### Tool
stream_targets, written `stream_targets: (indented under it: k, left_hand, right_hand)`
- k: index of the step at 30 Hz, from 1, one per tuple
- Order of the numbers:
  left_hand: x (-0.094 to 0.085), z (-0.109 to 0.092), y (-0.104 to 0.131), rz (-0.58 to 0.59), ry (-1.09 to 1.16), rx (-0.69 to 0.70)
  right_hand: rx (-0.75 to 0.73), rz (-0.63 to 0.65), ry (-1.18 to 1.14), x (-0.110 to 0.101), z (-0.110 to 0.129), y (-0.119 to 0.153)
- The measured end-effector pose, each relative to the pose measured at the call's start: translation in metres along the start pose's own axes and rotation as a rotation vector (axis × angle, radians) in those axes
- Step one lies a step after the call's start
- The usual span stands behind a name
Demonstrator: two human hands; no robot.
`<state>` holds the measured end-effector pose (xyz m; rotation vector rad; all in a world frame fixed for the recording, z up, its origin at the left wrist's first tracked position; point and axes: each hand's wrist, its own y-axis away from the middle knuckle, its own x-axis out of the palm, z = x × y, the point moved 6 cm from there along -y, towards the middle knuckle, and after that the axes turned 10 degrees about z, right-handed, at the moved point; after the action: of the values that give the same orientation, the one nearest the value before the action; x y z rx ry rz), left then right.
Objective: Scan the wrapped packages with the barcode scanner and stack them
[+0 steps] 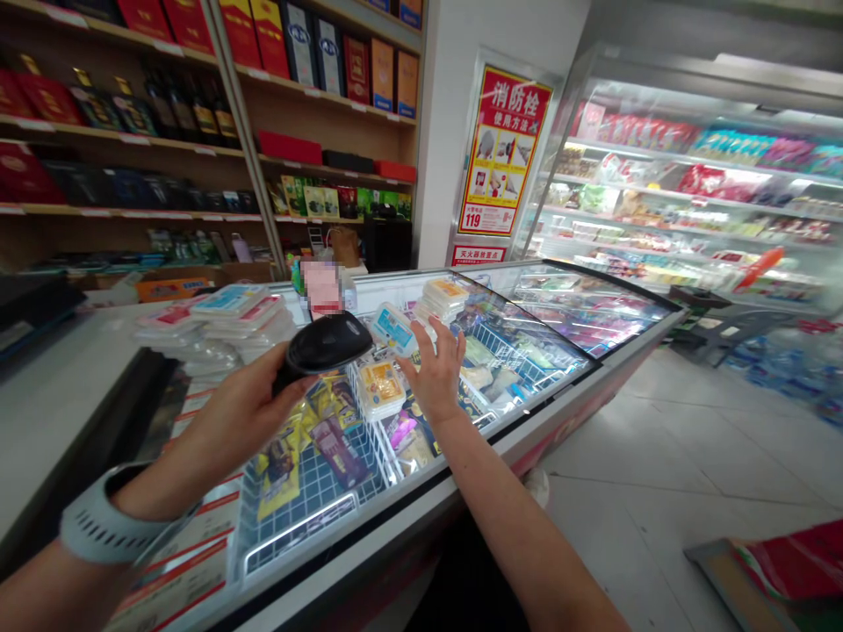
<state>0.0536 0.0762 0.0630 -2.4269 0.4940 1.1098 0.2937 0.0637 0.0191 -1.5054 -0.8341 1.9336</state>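
Note:
My left hand (263, 391), with a pale watch strap at the wrist, is closed around the grip of a black barcode scanner (333, 341). The scanner's head points right, above the glass-topped freezer. My right hand (435, 364) has its fingers spread beside a tilted clear plastic box with a blue label (395, 329). Its thumb and index finger are at the box's right edge; whether they press on it I cannot tell. A stack of yellow-labelled boxes (380, 388) sits just below, and another stack of boxes (443, 297) stands behind my fingers.
Under the glass of the freezer (408, 491), wire baskets hold bagged ice pops. More stacked plastic boxes (241, 312) lie at the left. Behind are shelves of bottles and gift boxes (322, 48). A refrigerated display (691, 184) and tiled floor (632, 474) are at the right.

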Motion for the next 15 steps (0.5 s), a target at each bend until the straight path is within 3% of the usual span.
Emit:
stream_targets:
  k: [15]
  left_hand:
    - [0.0015,0.0071,0.0085,0.000,0.038,-0.028]
  right_hand:
    - [-0.001,0.037,0.019,0.0027,0.0037,0.0007]
